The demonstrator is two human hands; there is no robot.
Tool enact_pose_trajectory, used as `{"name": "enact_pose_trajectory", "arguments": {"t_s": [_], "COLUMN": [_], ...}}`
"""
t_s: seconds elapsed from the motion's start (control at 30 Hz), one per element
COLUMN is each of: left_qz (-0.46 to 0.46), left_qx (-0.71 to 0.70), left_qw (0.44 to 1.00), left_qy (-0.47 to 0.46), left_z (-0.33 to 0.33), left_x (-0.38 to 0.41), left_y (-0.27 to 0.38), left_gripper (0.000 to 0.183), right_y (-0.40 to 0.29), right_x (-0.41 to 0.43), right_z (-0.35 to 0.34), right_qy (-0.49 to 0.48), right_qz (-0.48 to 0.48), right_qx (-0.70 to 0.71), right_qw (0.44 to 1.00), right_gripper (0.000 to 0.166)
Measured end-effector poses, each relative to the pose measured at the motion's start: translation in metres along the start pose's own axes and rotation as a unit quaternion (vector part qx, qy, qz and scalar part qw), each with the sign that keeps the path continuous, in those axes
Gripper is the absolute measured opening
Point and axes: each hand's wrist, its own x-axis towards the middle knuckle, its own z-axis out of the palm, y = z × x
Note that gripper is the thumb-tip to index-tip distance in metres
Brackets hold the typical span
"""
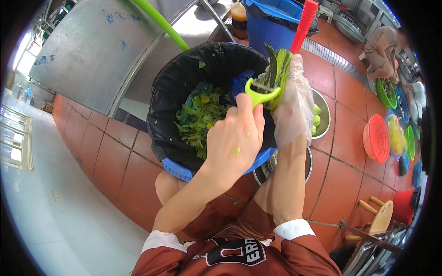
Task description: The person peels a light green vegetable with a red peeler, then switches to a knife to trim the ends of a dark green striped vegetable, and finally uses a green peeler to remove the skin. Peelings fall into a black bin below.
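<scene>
My bare left hand (234, 138) grips a lime-green Y-shaped peeler (257, 98), its blade against a green-striped squash or gourd (284, 69). Small bits of peel stick to the back of this hand. In a clear plastic glove, my right hand (295, 100) holds the squash over the right side of a bin (165, 89) lined with a black bag. A dark strip of peel (271, 65) stands up from the squash. Inside the bin lie green peelings (200, 117), yellow round pieces and crumpled plastic bags.
Right of the bin, a metal bowl (326, 120) holds pale green peeled pieces (316, 114). Another metal bowl (308, 169) is partly behind my right forearm. A blue bin (269, 38), red handle (304, 24) and green handle (162, 24) stand beyond. Coloured baskets (376, 138) and people (381, 51) are at right.
</scene>
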Motion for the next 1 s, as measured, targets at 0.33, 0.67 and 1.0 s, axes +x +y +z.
{"name": "enact_pose_trajectory", "arguments": {"t_s": [0.33,0.67,1.0], "left_qz": [-0.123,-0.145,-0.149], "left_qx": [0.007,0.016,0.004], "left_qw": [0.984,0.981,0.978], "left_qy": [-0.132,-0.124,-0.149], "left_z": [-0.005,-0.028,-0.021], "left_x": [-0.066,-0.061,-0.06], "left_y": [-0.027,-0.121,-0.121], "left_gripper": [0.025,0.031,0.036], "right_y": [-0.005,0.027,0.16], "right_x": [0.045,-0.022,-0.046], "right_z": [-0.05,-0.186,-0.246], "right_qy": [0.059,0.119,0.033], "right_qz": [-0.18,0.183,0.154], "right_qx": [-0.055,-0.343,-0.697], "right_qw": [0.98,0.914,0.7], "right_gripper": [0.02,0.059,0.061]}}
